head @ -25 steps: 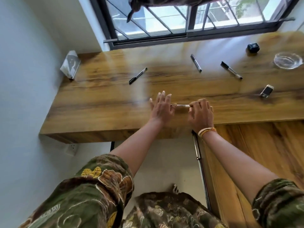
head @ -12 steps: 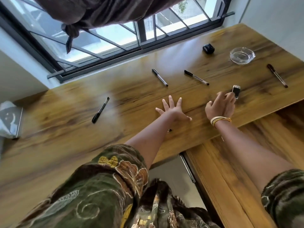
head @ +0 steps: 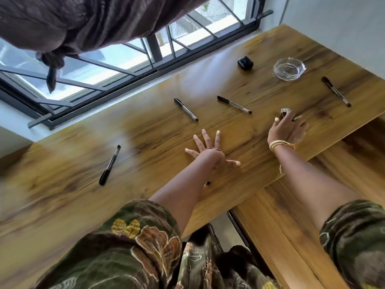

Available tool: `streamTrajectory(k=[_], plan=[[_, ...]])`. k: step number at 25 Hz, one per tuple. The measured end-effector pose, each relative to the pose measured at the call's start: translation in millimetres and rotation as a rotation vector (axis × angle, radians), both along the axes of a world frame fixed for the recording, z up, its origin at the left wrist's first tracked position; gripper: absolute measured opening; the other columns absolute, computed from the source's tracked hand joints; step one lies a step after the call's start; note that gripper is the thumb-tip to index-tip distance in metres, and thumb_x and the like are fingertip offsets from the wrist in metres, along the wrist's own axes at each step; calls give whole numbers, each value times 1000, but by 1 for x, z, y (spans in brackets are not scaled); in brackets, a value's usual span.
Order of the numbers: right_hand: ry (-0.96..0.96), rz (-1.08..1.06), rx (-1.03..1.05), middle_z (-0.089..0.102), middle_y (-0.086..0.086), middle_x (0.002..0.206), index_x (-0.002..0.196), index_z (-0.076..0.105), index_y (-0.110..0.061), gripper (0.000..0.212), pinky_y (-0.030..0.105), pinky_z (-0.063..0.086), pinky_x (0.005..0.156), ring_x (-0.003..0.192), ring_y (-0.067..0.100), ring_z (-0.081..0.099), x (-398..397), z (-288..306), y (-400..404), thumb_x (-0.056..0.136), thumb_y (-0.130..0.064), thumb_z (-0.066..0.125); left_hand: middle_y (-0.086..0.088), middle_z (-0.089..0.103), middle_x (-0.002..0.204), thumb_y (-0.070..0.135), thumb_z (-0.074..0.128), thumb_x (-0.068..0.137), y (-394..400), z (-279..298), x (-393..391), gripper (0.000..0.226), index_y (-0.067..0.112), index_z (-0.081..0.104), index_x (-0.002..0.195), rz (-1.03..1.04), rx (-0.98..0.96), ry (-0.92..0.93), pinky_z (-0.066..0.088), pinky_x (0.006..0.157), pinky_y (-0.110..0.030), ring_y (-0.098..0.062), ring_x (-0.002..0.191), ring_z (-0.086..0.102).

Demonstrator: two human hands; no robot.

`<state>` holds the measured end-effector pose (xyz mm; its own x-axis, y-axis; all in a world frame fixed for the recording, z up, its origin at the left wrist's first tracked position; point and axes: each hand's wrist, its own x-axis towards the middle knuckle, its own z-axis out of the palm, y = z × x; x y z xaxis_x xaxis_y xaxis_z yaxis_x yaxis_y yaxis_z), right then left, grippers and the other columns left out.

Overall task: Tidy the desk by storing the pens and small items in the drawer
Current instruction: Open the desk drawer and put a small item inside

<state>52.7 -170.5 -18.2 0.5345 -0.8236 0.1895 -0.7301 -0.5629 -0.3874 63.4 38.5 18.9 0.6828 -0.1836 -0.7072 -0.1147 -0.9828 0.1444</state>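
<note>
Several pens lie on the wooden desk [head: 145, 138]: one black pen [head: 109, 164] at the left, two pens [head: 186, 109] [head: 234, 104] in the middle, and a dark pen [head: 336, 91] at the far right. My left hand [head: 210, 151] rests flat on the desk, fingers spread and holding nothing. The end of another pen [head: 207, 183] peeks out from under my left forearm. My right hand [head: 289, 128], blurred, has its thumb and fingers curled around a small dark item with a silver top [head: 285, 111], mostly hidden by the fingers.
A small black case [head: 245, 63] and a glass ashtray [head: 289, 68] stand at the back right. A lower wooden unit [head: 291, 205] with a metal rail [head: 237, 224] sits under the desk's right front edge. A window and a bunched curtain [head: 73, 28] are behind.
The view swung right. My hands let go of the pen near the front edge. My right hand reached right to the small dark item and closed around it. My left hand flattened on the desk.
</note>
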Motion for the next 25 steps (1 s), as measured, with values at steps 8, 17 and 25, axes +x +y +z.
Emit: streamTrajectory(k=[8,17,25], plan=[[-205,135,169,56,22,120,122,56,-6,37,40,34,101,115,39,47,-61,1,16,86,-16,61,-10,-46,147,78,57,66,2,11,-15,125,35,-32,143,-22,45,-45,-4,104,-76,-43,136,-36],[-383,158,391,54,16,106,110,60,2,27,17,31,76,87,19,48,-209,-25,66,96,-18,49,-8,-36,154,74,34,86,8,8,-72,97,28,-24,148,-56,70,-137,-5,112,-67,-41,141,-29],[-14,-25,905,67,13,98,107,68,-4,34,28,40,69,88,29,62,-239,-56,80,84,-29,71,-7,-37,153,74,31,86,17,3,-93,95,29,-26,147,-77,110,-158,-8,111,-66,-39,141,-29]])
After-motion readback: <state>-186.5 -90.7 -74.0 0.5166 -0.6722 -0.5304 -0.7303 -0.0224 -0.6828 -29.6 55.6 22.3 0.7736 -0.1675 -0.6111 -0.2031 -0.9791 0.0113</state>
